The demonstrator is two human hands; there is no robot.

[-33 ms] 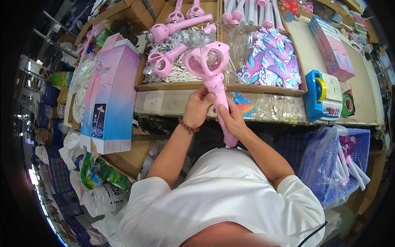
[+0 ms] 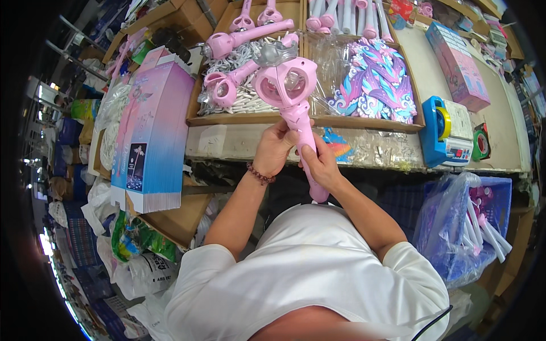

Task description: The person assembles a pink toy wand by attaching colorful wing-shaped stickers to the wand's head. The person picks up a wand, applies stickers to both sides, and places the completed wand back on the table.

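Observation:
A pink toy wand (image 2: pixel 307 142) with a silver crown on top and a clear ball inside its open round head is held upright in front of my body. My left hand (image 2: pixel 275 149) grips the upper part of the handle, thumb against its side. Lower on the same handle, my right hand (image 2: pixel 322 165) is closed around it with the thumb on the front. Just beyond the wand head, more pink wands (image 2: pixel 223 85) lie on white cords (image 2: pixel 250 101) in a cardboard tray (image 2: pixel 250 120).
The tray also holds purple-and-blue wing-shaped pieces (image 2: pixel 378 82) and clear plastic bags (image 2: pixel 322 68). At left stand flattened printed boxes (image 2: pixel 153 131). On the right are a blue tape dispenser (image 2: pixel 437 131), a printed box (image 2: pixel 458 68) and a blue crate (image 2: pixel 455 261) with wand parts.

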